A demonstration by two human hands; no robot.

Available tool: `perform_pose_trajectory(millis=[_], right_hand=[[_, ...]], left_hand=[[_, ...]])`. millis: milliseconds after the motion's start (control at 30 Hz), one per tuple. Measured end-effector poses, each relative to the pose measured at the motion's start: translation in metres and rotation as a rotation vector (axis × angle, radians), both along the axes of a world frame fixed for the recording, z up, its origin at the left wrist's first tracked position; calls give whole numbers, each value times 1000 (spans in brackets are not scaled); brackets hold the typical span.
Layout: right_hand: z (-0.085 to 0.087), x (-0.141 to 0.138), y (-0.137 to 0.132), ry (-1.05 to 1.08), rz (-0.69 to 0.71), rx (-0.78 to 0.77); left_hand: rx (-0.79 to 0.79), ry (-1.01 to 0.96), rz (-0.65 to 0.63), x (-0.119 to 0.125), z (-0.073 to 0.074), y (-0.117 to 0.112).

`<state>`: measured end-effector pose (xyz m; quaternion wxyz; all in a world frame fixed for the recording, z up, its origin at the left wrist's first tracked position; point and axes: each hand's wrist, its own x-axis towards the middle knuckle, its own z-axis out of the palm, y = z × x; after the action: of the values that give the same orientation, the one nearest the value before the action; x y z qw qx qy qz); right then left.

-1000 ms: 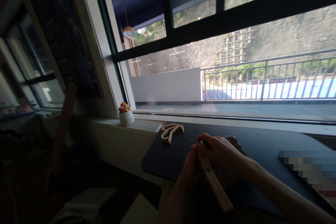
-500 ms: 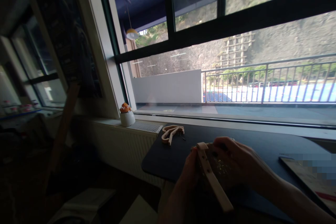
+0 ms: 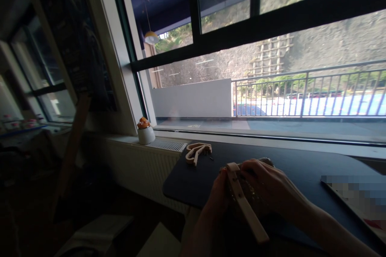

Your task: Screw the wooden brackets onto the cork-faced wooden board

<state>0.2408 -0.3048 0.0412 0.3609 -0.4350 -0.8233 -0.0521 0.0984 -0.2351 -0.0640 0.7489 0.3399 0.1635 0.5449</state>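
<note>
Strong daylight pours through a large window point(image 3: 241, 30) ahead of me, while the room on the left sinks almost to black. Outside, the ground beyond the railing point(image 3: 306, 94) glares nearly white, and short pale streaks mark the glass. My left grip point(image 3: 217, 192) and right grip point(image 3: 265, 178) are backlit and dim, with murky shadow between them; the wooden strip point(image 3: 249, 213) stands out faintly paler. A soft bluish sheen lies on the dark desk point(image 3: 193, 182). Wide-angle distortion makes the window frames lean. Grainy softness blurs the dark left side; coarse pixel blocks cover a flat object point(image 3: 356, 194) at right.
</note>
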Motion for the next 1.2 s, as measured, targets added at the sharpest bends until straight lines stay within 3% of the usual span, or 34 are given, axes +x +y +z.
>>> perform_pose_trajectory(millis=[267,400,567,667,833,967,1100,1200], right_hand=[[2,-2,2,-43,35,23],[20,-1,-4,-195,43,-2],[44,0,-9,-315,184,31],[42,-1,-5,-328,190,62],[29,-5,5,-335,64,129],[36,-6,3,-414,-43,88],[43,-6,-2,-446,30,69],[39,-5,-2,-379,96,72]], left_hand=[[-14,31,1,-1,0,0],[-7,16,12,-2,-2,1],[3,-4,30,0,-6,3],[3,-7,29,0,-7,3],[-4,1,11,-1,-5,4],[-12,16,12,-1,-2,3],[1,-10,-13,-1,0,1],[5,-2,-6,-1,-1,1]])
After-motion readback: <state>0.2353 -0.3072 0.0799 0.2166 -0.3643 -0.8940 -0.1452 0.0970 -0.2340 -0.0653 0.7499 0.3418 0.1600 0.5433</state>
